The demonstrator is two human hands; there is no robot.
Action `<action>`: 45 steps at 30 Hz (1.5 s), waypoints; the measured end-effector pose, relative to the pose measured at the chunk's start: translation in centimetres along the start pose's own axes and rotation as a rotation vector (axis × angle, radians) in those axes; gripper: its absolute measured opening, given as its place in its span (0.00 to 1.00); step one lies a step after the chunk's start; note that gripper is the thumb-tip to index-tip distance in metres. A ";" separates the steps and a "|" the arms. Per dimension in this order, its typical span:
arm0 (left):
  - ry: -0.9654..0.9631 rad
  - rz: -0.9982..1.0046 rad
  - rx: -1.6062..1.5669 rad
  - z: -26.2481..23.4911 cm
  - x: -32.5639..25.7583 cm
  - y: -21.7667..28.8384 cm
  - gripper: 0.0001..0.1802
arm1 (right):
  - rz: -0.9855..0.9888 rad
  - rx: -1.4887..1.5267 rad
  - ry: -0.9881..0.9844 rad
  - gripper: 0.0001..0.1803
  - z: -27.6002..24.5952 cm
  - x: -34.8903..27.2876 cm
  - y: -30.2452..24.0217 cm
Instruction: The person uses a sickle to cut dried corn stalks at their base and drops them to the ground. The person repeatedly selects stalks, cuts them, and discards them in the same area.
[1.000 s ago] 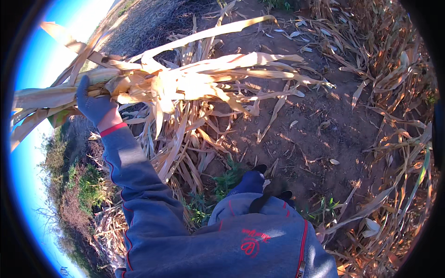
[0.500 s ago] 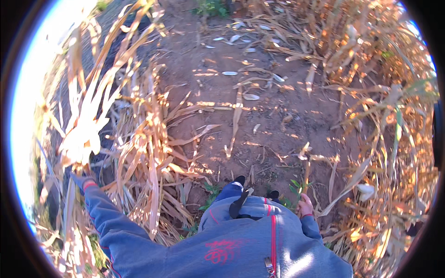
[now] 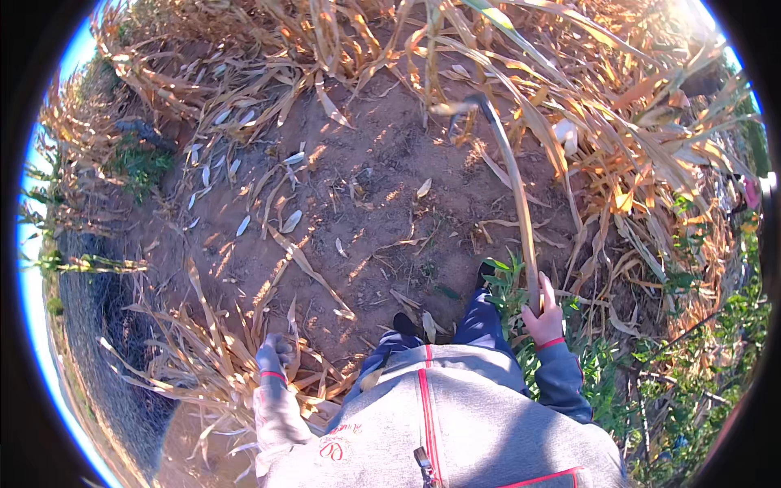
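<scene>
My right hand (image 3: 543,313) is closed around the lower end of a long wooden handle. It belongs to a sickle-like tool (image 3: 521,195), held up in front of me. The tool's dark metal head bends to the left at the far end, and its blade is too blurred to make out fully. To the left, my left hand (image 3: 275,351) hangs low and in shade, its fingers loosely bent with nothing visible in them. It is right beside a heap of dry corn stalks (image 3: 220,358), and part of the hand is hard to make out.
Dry standing corn plants (image 3: 643,130) rise ahead and to the right. Pale husks (image 3: 293,220) and leaves lie scattered over the brown soil (image 3: 382,163). Green weeds (image 3: 594,358) grow beside my right arm. My shoes (image 3: 404,324) stand on the ground.
My left hand has let go of the corn stalks at the far left and come in closer to my body. The tool has swung up and forward in my right hand. My view has turned right.
</scene>
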State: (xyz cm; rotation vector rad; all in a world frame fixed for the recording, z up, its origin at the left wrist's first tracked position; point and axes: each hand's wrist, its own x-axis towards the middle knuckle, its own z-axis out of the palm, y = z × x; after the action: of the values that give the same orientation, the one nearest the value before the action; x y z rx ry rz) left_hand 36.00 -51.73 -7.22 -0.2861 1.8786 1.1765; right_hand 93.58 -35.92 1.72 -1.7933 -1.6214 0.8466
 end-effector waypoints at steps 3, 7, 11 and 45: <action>0.034 0.027 0.097 7.9 -0.6 5.3 0.13 | 0.122 0.122 0.122 0.28 -2.0 -0.2 1.9; -0.301 0.158 0.138 23.9 -1.3 8.2 0.13 | 0.329 0.681 0.047 0.09 -4.7 5.2 5.6; -0.535 0.321 0.428 44.1 -11.8 7.3 0.14 | 0.318 0.540 0.237 0.07 -9.8 13.8 6.6; -0.800 0.025 0.648 72.2 -17.7 -3.3 0.19 | 0.300 -0.317 0.407 0.22 -15.7 39.1 29.8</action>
State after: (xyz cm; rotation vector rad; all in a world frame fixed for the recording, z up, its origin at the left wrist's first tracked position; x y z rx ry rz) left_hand 88.32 1.13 -7.74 0.5031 1.4217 0.5055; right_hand 127.04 -0.05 -14.20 -2.2914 -1.2919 0.3169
